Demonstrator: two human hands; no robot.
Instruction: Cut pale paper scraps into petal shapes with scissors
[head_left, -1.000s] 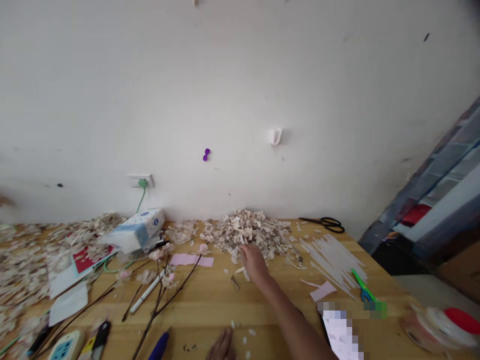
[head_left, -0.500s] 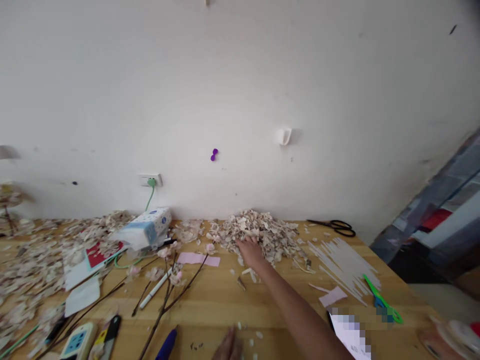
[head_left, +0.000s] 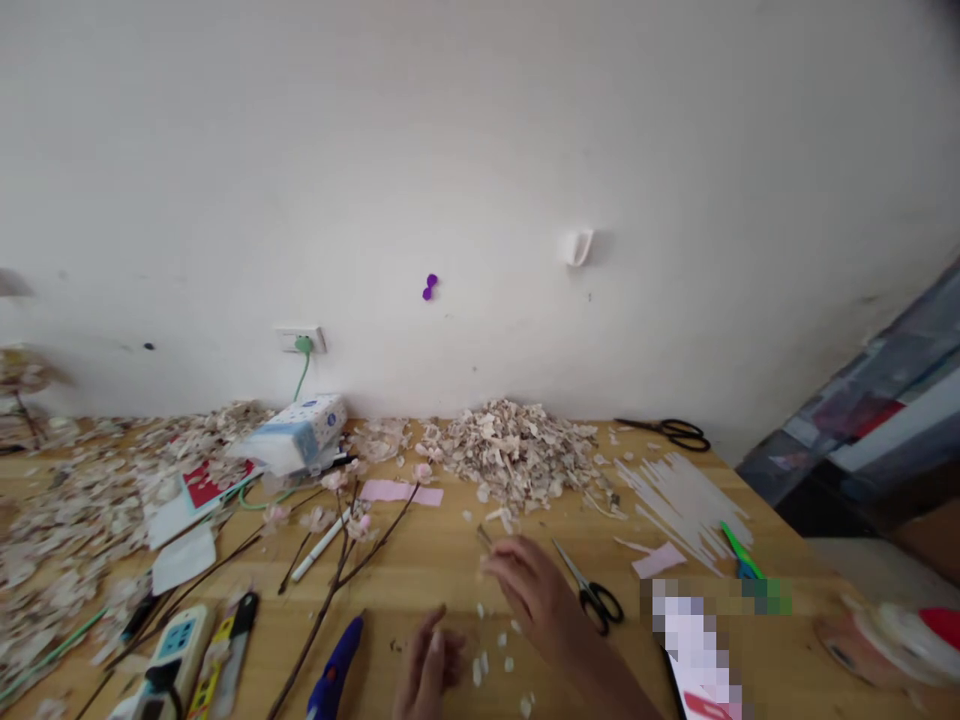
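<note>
My right hand hovers over the table in front of a heap of pale, petal-like flakes. Its thumb and fingers are pinched together, and whatever they hold is too small to make out. Lower and to the left, my left hand is near the table's front, its fingers drawn together; what lies between them is hidden. Small white scraps are scattered between both hands. Just right of my right hand lies a pair of scissors with black handles. A blue glue gun lies left of my left hand.
A branch with pink blossoms stretches across the left centre. Further left are a tissue pack, a power strip, a yellow-black cutter and more flakes. On the right lie pale strips, green scissors and a phone.
My right hand has drawn back from the flake heap toward my left hand, uncovering the black-handled scissors. My left hand has come further into view. The camera view has tilted slightly downward.
</note>
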